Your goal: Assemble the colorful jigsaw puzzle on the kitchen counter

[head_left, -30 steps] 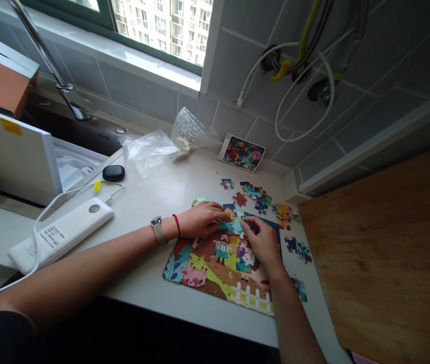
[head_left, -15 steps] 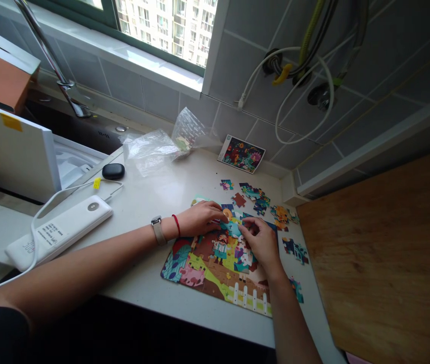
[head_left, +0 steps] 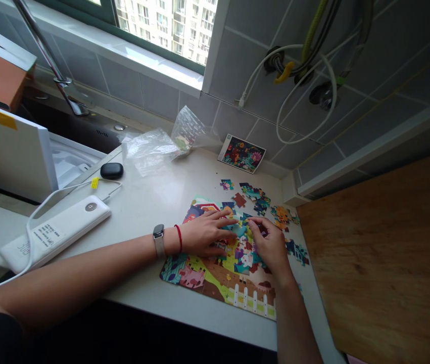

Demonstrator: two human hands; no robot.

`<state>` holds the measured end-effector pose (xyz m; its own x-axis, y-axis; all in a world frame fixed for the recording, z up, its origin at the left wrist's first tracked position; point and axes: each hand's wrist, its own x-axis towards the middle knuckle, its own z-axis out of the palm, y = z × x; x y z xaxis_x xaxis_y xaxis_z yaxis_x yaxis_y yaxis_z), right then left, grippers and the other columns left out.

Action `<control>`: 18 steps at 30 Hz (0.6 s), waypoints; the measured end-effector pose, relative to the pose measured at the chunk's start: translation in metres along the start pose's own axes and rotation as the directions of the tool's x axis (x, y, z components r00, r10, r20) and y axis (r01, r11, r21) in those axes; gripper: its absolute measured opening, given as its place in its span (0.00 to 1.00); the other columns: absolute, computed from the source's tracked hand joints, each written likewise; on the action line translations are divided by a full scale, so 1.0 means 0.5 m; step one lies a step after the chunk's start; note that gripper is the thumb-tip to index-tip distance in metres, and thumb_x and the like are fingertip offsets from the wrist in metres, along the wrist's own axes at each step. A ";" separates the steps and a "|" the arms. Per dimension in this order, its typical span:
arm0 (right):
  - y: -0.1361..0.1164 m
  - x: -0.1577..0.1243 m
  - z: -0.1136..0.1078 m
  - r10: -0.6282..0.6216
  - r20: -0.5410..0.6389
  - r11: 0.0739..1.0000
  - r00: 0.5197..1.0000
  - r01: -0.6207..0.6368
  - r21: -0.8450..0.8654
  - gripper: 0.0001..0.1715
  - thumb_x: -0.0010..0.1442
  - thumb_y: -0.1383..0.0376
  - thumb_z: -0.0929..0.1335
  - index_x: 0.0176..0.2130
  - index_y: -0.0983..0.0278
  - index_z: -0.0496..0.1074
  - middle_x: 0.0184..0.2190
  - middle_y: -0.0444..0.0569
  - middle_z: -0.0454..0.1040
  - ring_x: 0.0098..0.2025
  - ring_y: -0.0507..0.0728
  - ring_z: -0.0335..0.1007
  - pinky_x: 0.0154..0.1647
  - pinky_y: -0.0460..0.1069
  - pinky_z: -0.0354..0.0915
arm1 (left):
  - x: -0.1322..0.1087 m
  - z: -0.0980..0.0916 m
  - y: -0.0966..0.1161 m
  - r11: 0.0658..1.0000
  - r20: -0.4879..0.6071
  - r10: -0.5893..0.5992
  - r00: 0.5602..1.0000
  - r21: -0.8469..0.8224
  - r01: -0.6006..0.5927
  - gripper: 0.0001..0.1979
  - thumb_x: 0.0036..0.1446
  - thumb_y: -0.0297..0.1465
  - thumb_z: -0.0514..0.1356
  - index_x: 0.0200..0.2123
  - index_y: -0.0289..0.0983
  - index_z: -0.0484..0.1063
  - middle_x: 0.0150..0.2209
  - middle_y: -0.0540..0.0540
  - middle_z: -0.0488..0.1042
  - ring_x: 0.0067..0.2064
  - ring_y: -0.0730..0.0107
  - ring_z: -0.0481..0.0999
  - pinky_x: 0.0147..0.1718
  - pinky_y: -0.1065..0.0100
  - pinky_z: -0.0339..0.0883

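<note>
A colourful jigsaw puzzle, partly assembled, lies on the white counter in front of me. My left hand lies flat on the puzzle's upper middle, fingers stretched out and pressing on the pieces. My right hand rests just to its right with fingers curled, the fingertips pinching at a puzzle piece near the top edge. Loose puzzle pieces lie scattered beyond and to the right of the puzzle. A wristband and a red string are on my left wrist.
A picture card leans against the tiled wall. Clear plastic bags lie behind. A white power bank with cable, a black earbud case and a white box sit left. A wooden board is at the right.
My left hand has slid down and toward me, uncovering the puzzle's top-left corner, and its fingers have flattened. My right hand has shifted slightly right along the top edge.
</note>
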<state>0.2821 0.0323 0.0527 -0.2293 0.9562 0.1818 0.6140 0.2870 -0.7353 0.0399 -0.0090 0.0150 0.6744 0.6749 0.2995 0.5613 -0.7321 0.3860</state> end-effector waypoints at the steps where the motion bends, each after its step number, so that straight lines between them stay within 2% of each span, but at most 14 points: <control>1: 0.001 0.000 -0.001 -0.002 -0.002 1.000 1.000 0.002 -0.008 0.23 0.64 0.48 0.68 0.39 0.63 0.81 0.35 0.53 0.82 0.32 0.59 0.73 0.36 0.52 0.69 | -0.001 0.004 0.004 1.000 0.019 0.008 1.000 0.003 -0.008 0.27 0.66 0.45 0.65 0.65 0.42 0.72 0.72 0.39 0.62 0.74 0.35 0.56 0.69 0.38 0.56; 5: 0.007 0.000 -0.004 0.005 0.022 0.999 1.000 -0.004 -0.043 0.22 0.64 0.49 0.67 0.40 0.63 0.82 0.36 0.54 0.83 0.33 0.60 0.74 0.37 0.53 0.69 | -0.003 0.014 0.005 1.000 0.021 0.012 1.000 0.006 -0.012 0.24 0.70 0.40 0.61 0.67 0.45 0.71 0.72 0.41 0.64 0.74 0.36 0.56 0.69 0.39 0.56; 8: 0.008 0.000 -0.005 0.015 0.049 0.999 0.999 -0.013 -0.053 0.21 0.64 0.51 0.67 0.41 0.62 0.82 0.37 0.54 0.84 0.34 0.61 0.75 0.38 0.53 0.69 | -0.002 0.012 -0.002 1.000 0.017 0.024 1.000 0.004 -0.024 0.20 0.71 0.38 0.59 0.64 0.44 0.74 0.71 0.42 0.66 0.73 0.36 0.59 0.68 0.39 0.58; 12: 0.002 -0.003 -0.004 0.007 0.030 0.999 1.000 -0.006 -0.050 0.20 0.64 0.52 0.66 0.42 0.62 0.82 0.39 0.54 0.84 0.36 0.62 0.75 0.41 0.54 0.70 | -0.001 0.004 -0.011 1.000 0.018 0.014 1.000 -0.007 -0.014 0.17 0.72 0.37 0.59 0.60 0.44 0.76 0.70 0.43 0.68 0.72 0.38 0.61 0.67 0.39 0.59; 18: -0.004 -0.011 0.007 0.010 0.055 0.999 0.998 -0.008 -0.045 0.20 0.66 0.53 0.66 0.44 0.62 0.82 0.40 0.53 0.83 0.35 0.60 0.75 0.39 0.53 0.70 | 0.003 0.005 -0.023 0.993 -0.038 0.049 0.998 -0.109 -0.053 0.07 0.70 0.34 0.62 0.47 0.41 0.80 0.63 0.45 0.76 0.69 0.45 0.67 0.64 0.46 0.65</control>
<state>0.2794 0.0263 0.0509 -0.2644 0.9545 0.1377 0.6495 0.2818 -0.7062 0.0357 0.0004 0.0086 0.6827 0.6411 0.3506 0.4691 -0.7524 0.4624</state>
